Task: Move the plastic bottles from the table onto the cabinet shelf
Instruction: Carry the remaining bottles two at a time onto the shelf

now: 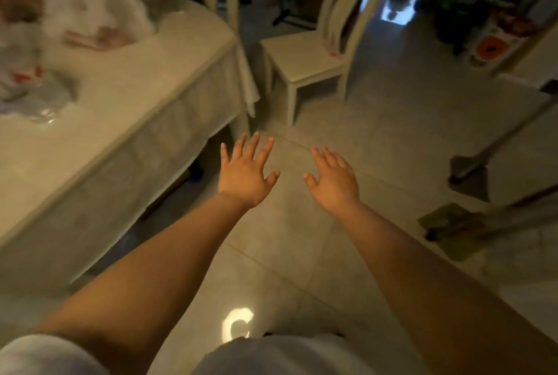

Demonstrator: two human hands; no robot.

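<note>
Both grips, left hand [244,175] and right hand [333,179], spread empty; blurred clear bottles [27,72] at frame's left on the worktop [145,78] look light, crushable—take them mid-body.

- the table [126,121] had a plain cream cloth
- the chair [305,63] was cream too
- the floor [302,254] was beige tile
- a box [490,50] showed an orange circle

1. Setting: home dining area, dimly lit.
2. Evidence: table [126,121] under a cream tablecloth [193,108]; cream wooden dining chair [314,63]; tiled floor [302,254].
3. Also: plastic bags [33,84] on the table, blurred; broom [471,169] on the floor.
</note>
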